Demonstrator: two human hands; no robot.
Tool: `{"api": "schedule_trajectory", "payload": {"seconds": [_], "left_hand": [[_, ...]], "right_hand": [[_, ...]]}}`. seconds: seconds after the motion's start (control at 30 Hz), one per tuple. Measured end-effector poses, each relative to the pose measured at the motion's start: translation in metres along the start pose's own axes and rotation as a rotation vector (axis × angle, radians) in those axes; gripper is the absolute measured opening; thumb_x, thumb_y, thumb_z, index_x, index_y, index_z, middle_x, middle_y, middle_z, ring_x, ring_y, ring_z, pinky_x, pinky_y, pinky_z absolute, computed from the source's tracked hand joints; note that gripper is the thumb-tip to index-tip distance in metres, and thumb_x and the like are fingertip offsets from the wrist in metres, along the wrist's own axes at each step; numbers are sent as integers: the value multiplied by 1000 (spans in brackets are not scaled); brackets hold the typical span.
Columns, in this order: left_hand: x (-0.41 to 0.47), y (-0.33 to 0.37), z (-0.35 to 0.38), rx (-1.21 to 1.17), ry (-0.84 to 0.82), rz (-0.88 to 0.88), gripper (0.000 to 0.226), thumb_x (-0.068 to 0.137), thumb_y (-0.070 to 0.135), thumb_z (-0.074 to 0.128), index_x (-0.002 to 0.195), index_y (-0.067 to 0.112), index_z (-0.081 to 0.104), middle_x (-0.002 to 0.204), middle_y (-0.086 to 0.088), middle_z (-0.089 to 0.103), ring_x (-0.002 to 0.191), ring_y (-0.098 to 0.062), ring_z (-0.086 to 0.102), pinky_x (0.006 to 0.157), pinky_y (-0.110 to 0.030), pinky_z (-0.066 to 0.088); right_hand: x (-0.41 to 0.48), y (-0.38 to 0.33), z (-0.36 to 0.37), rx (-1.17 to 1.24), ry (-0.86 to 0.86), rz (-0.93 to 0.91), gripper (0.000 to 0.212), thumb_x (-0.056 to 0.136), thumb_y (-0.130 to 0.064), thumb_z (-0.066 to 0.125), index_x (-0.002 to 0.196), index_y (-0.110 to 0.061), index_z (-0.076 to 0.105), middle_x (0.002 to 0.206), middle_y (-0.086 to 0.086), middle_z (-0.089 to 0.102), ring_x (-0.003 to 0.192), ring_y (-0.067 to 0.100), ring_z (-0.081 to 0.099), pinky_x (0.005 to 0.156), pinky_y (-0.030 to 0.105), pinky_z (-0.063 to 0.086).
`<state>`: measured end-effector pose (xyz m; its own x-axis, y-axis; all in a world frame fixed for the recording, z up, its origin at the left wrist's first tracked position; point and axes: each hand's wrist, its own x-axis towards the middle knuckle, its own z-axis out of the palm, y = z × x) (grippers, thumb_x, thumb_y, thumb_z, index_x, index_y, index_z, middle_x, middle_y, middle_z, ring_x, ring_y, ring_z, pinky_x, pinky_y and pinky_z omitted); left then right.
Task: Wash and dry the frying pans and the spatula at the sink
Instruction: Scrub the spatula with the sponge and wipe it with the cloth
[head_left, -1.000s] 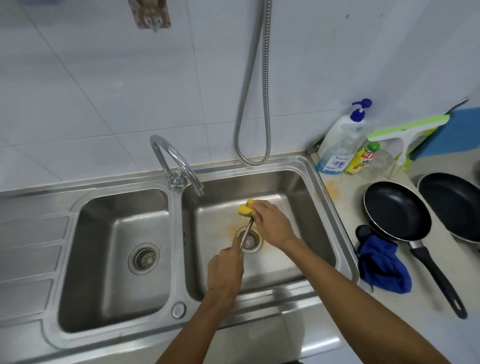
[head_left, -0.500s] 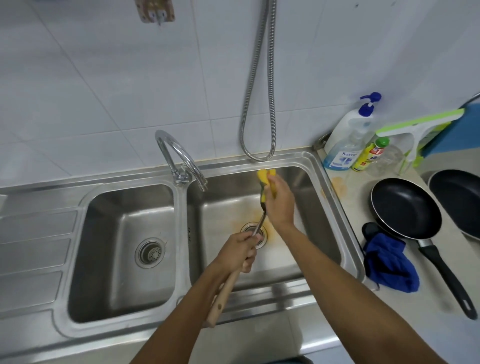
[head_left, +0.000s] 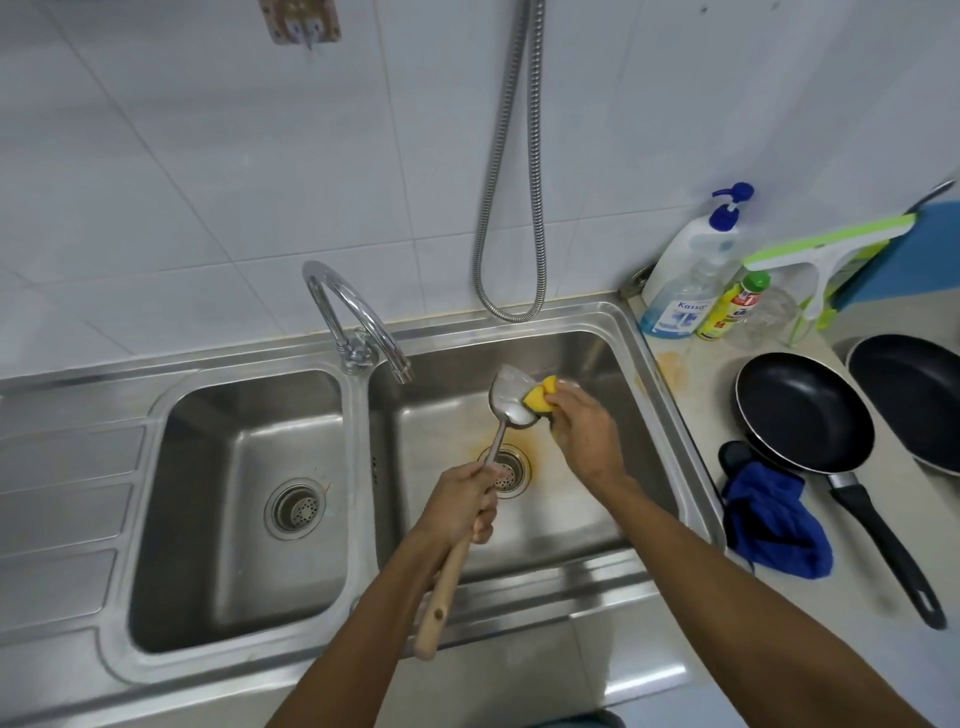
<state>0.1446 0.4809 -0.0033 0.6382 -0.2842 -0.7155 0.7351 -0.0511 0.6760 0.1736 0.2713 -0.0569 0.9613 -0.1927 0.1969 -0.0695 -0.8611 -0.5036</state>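
The left hand was wrapped tight round the spatula where the thin metal shank met the wooden handle, whose end stuck out below the wrist. The right hand pinched a yellow sponge against the blade's right edge, fingers curled over it. The blade stood raised above the right-hand basin of the sink, near the tap. The spatula looked light and stiff, the wet blade probably slippery; the wood seemed the surer place to hold. Two frying pans sat on the counter to the right, a blue cloth beside them.
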Motion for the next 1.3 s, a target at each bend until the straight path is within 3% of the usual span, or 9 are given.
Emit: {"api": "schedule_trajectory", "payload": {"seconds": [0.1,0.27,0.43,0.63,0.7,0.8,1.0,1.17,1.3], "left_hand": [[-7,14,1,63,18,55,20,105,17,48,107,2,61,53,-1,38,36,-13,32,39,-17,26],[-12,14,-2,119,38,97,28,105,19,47,115,-3,60,52,1,41,40,-14,33,40,-21,30],[-17,9,-1,174,38,67,19,105,22,49,94,10,57,50,2,38,40,-14,30,42,-21,26],[-13,4,6,265,28,95,21,107,25,47,94,11,56,54,-1,41,39,-13,33,41,-22,30],[-14,-1,6,315,23,126,22,107,27,48,93,12,57,55,0,44,39,-12,36,40,-23,32],[-17,-7,6,329,37,130,23,107,29,47,92,15,57,57,0,45,41,-12,37,39,-24,33],[-4,6,14,361,59,141,24,106,25,46,86,14,53,49,4,43,38,-13,35,40,-23,32],[-5,-3,16,385,29,142,23,106,28,47,103,9,59,57,0,43,40,-11,34,40,-24,31],[0,-5,25,466,40,216,22,106,33,47,106,17,63,59,3,45,43,-9,36,40,-24,33]], "right_hand": [[-14,-26,15,11,-82,-164,32,89,-15,70,121,-16,69,128,1,67,115,19,62,98,35,54],[8,-25,16,-51,-92,-150,29,91,-16,65,120,-19,66,124,-3,67,106,21,60,83,36,58],[31,-24,17,19,-15,217,21,90,-12,62,109,-15,68,110,6,68,98,30,63,82,38,53],[10,-43,20,-27,-168,-199,18,93,-19,61,110,-20,67,121,-2,62,100,24,55,79,35,53],[20,-32,15,-62,-149,-120,20,92,-14,59,110,-20,65,122,0,60,99,25,54,80,37,53],[40,-11,9,-98,-114,147,21,93,-9,56,112,-14,64,117,10,59,100,34,56,85,41,49],[14,-43,19,-17,-201,-107,23,87,-6,61,107,-18,62,119,3,57,97,26,51,76,39,51],[45,-2,7,-88,-142,191,25,89,-6,59,111,-15,64,119,10,59,102,32,56,84,40,52],[64,32,-9,-180,-215,196,14,83,-7,64,94,-16,64,100,10,67,90,33,64,74,39,56]]}}
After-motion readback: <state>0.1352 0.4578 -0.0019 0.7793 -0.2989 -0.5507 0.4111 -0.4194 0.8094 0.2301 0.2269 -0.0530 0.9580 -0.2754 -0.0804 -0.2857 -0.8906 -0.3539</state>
